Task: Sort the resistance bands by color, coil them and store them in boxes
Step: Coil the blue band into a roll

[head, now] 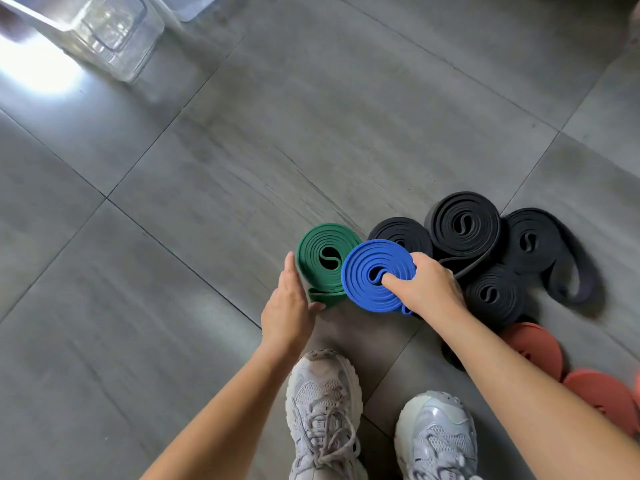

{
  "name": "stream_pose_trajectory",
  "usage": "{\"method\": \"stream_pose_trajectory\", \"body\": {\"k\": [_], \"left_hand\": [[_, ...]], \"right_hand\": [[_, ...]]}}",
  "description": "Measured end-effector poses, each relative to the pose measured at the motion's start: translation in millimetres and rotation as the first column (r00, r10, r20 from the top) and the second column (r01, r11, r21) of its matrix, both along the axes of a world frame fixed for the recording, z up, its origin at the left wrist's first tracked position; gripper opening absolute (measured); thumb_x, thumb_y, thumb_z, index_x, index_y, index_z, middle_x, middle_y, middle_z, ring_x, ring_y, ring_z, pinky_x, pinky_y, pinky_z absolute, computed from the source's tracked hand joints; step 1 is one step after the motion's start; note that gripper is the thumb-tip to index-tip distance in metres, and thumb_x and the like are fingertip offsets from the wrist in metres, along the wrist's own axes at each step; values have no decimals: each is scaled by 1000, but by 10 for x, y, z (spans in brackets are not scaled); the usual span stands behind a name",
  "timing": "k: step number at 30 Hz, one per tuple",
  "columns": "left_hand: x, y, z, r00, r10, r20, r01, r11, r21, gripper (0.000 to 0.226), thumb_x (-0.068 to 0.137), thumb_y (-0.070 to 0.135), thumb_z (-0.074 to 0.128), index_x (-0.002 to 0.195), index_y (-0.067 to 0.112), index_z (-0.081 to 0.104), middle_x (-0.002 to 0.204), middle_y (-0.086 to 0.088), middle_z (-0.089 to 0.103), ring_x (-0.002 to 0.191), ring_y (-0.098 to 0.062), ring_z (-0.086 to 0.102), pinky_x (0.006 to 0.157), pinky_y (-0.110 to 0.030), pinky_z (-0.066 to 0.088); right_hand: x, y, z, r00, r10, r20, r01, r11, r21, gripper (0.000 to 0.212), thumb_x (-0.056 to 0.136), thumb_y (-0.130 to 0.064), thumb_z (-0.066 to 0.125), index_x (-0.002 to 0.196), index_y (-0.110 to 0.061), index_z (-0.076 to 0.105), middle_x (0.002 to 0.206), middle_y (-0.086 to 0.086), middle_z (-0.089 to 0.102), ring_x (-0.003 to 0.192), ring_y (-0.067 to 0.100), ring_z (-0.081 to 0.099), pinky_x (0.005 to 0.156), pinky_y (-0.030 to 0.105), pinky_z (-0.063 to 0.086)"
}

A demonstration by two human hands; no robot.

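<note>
Gripping the blue coil (pixel 363 289) between thumb and curled fingers, our right hand (pixel 427 287) holds it low over the grey tile floor (pixel 207 168). Its rim overlaps the green coil (pixel 323 258) at its nine o'clock, and we cannot tell whether it is lifted or resting. Our left hand (pixel 287 306) lies flat, fingers straight, against the green coil's outer side, clasping nothing.

Sorting and coiling look largely done, by our reckoning. Four black coils (pixel 462 225) huddle against one another at the blue coil's three o'clock, one with a loose loop trailing. Red coils (pixel 602 393) sit at five o'clock, just beside our shoes (pixel 325 403).

Storing is what remains. Two clear boxes (pixel 114 39) stand well apart from the pile, at eleven o'clock on the far edge of view. Glare and blur dull them, but we make out no band inside either. Every coil we see is on the floor or in hand, none boxed.
</note>
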State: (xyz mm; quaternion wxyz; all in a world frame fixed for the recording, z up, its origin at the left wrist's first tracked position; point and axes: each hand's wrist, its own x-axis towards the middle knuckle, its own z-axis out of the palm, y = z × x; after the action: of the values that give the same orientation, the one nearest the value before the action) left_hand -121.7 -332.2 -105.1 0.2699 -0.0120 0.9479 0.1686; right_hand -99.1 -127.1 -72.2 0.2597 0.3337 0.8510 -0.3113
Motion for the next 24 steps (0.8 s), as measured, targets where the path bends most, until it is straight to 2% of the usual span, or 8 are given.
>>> {"method": "stream_pose_trajectory", "body": {"k": [2, 5, 7, 9, 12, 14, 17, 24], "left_hand": [[-5, -42, -59, 973, 195, 122, -193, 981, -28, 53, 77, 41, 72, 114, 10, 49, 99, -8, 64, 89, -32, 62, 70, -37, 48], [68, 20, -105, 788, 461, 408, -554, 820, 144, 30, 83, 28, 68, 64, 6, 60, 59, -7, 61, 56, -24, 59, 66, -41, 58], [116, 165, -56, 507, 635, 583, -843, 505, 183, 20, 89, 8, 58, 69, 7, 56, 67, -11, 58, 58, -19, 56, 59, -31, 55], [120, 314, 33, 282, 664, 692, -958, 232, 168, 6, 91, 6, 53, 86, 3, 55, 87, -16, 57, 71, -21, 57, 57, -26, 53], [-4, 484, 159, 164, 619, 768, -985, 59, 163, 48, 90, 30, 60, 125, -1, 45, 125, -14, 47, 91, -26, 60, 74, -33, 54], [-127, 531, 202, 167, 614, 771, -986, 89, 143, 69, 87, 41, 62, 136, 1, 34, 143, -12, 33, 107, -29, 54, 71, -31, 54], [-259, 486, 203, 201, 610, 766, -973, 216, 84, 70, 84, 46, 63, 135, 5, 39, 150, -9, 26, 126, -29, 42, 70, -32, 56], [-389, 497, 201, 362, 619, 697, -868, 496, 10, 50, 85, 39, 65, 124, 12, 49, 139, -5, 37, 110, -25, 47, 69, -36, 59]], "right_hand": [[14, -4, -43, 1000, -14, 18, 14, 1000, -7, 30, 76, -46, 60, 85, -18, 53, 76, -2, 60, 68, 15, 57, 50, 26, 40], [49, 8, -90, 999, -34, 26, 35, 999, -20, 29, 76, -46, 60, 85, -19, 54, 76, -3, 62, 67, 14, 58, 52, 26, 43], [57, 15, -107, 999, -29, 14, 30, 999, -24, 29, 77, -45, 60, 85, -18, 54, 76, -3, 61, 67, 13, 58, 53, 27, 43], [56, 17, -110, 1000, -14, 9, 15, 1000, -24, 28, 78, -44, 60, 85, -18, 54, 76, -3, 61, 66, 12, 57, 51, 26, 41], [54, 28, -118, 1000, 0, 5, 0, 1000, -18, 29, 79, -44, 60, 87, -18, 53, 78, -2, 61, 68, 13, 57, 50, 26, 39], [54, 35, -126, 1000, 6, 6, -6, 1000, -16, 29, 79, -45, 60, 87, -17, 53, 78, -2, 61, 69, 14, 57, 50, 26, 40], [54, 32, -143, 1000, 12, 2, -12, 1000, -14, 30, 78, -45, 60, 85, -17, 53, 78, -1, 61, 70, 17, 58, 53, 28, 43], [60, 44, -146, 1000, 10, -1, -10, 1000, -27, 32, 77, -46, 60, 84, -16, 53, 78, -1, 61, 73, 20, 59, 60, 32, 49]]}}
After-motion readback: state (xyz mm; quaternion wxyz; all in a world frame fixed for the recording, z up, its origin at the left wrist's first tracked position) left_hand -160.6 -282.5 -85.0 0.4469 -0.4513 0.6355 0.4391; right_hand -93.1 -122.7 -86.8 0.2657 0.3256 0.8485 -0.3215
